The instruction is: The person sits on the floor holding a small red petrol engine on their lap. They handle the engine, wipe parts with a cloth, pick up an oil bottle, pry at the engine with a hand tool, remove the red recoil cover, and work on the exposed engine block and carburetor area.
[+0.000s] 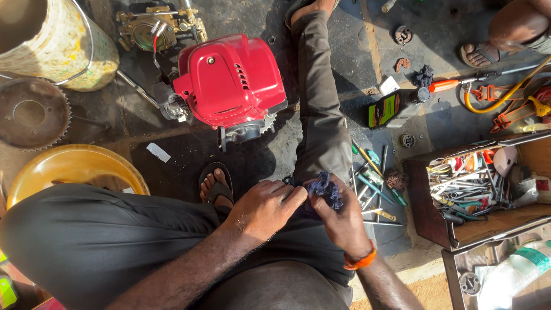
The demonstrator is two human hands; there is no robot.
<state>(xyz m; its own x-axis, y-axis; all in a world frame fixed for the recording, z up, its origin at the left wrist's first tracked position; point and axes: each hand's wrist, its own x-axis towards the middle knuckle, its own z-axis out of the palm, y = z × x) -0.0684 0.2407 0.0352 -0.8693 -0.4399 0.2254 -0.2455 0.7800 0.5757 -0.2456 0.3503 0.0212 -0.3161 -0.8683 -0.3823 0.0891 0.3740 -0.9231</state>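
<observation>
Both hands working a scrap of dark blue rag over the lap.

The right hand has its fingers pinched round a frayed blue rag, bunched just above the knee; the left hand comes in beside it, fingers curled together, tips meeting the cloth. That rag looks soft, light and limp, easiest taken by a gathered fold, I'd say. Ahead on the floor sits the red engine, loose hand tools lie to the right, and an open toolbox beyond them.
</observation>
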